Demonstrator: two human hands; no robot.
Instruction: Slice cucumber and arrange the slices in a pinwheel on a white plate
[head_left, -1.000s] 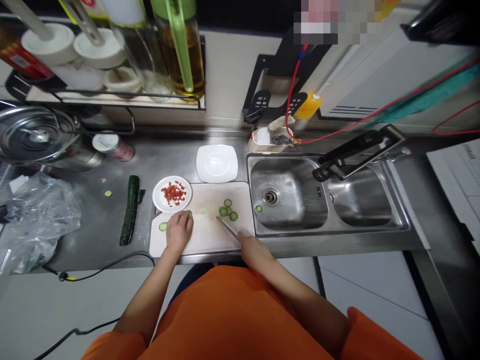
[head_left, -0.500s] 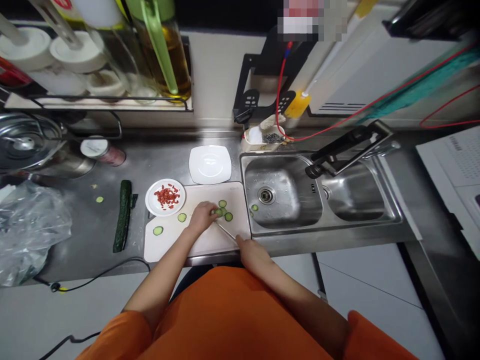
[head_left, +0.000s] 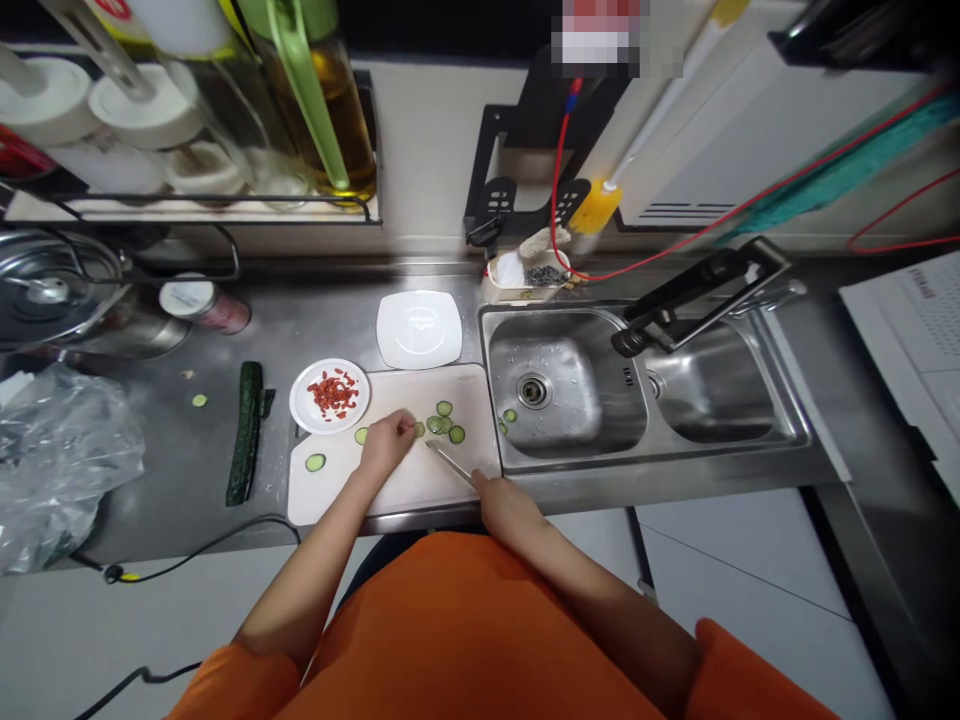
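Right hand (head_left: pixel 506 505) holds knife (head_left: pixel 452 462). Left hand (head_left: pixel 385 447) curled, slice (head_left: pixel 419 429) at fingertips, cannot tell if held. Board (head_left: pixel 409 488) under hands; cucumber (head_left: pixel 244 435) farther left.

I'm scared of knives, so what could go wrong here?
The left hand is close to the knife in the right hand, so a finger might get nicked. Cucumber slices lie on the sink side of the cutting board, so one could slip into the sink, where green pieces lie.
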